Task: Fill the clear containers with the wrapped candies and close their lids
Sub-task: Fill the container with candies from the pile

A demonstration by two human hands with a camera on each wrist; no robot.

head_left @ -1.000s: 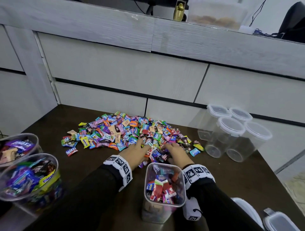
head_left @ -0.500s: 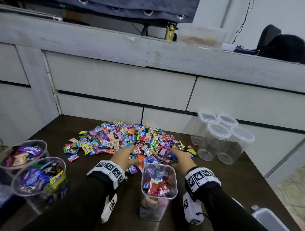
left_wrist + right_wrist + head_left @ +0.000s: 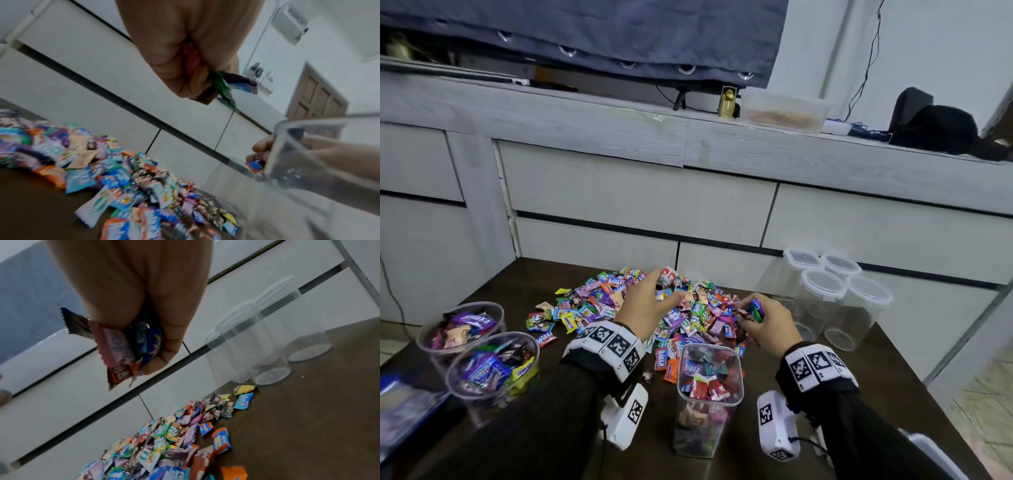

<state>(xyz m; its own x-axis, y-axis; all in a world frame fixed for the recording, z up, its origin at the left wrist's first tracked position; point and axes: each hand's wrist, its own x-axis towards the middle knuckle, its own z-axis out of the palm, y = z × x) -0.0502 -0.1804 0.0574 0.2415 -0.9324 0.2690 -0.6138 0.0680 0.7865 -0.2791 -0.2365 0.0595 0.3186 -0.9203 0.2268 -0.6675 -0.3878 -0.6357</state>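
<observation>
Both hands raised just above the candy pile (image 3: pixel 640 308), each with a grip closed round a small fistful of wrapped candies. Left hand (image 3: pixel 650 301): fingers curled over red, green and purple wrappers, crimped ends poking out below the fist in the left wrist view. Right hand (image 3: pixel 763 322): fingers and thumb bunched on a pink, a brown and a blue wrapper, seen fanned out in the right wrist view.

The open square container (image 3: pixel 709 394) stands on the dark worktop (image 3: pixel 914 383) between the two forearms, at the near edge of the pile. Likely set there so either hand can drop its load with a short pull back. It is clear, with rounded corners, lidless, and looks filled most of the way up with candies.

Four more clear containers (image 3: pixel 835 301) stand clustered to the right of the pile, empty, their pale lids already resting on top; kept clear of the working lane, probably waiting their turn. Two round tubs (image 3: pixel 493 370) to the left hold candies, no lids on.

Wrappers: glossy foil and plastic film, flat pillow shapes with zigzag-cut ends, slippery and springy by the look of them, so a loose fistful could shed pieces. Container walls are hard, smooth and see-through.

Judgement: mid-fill of the square container; lid closing not yet begun.
</observation>
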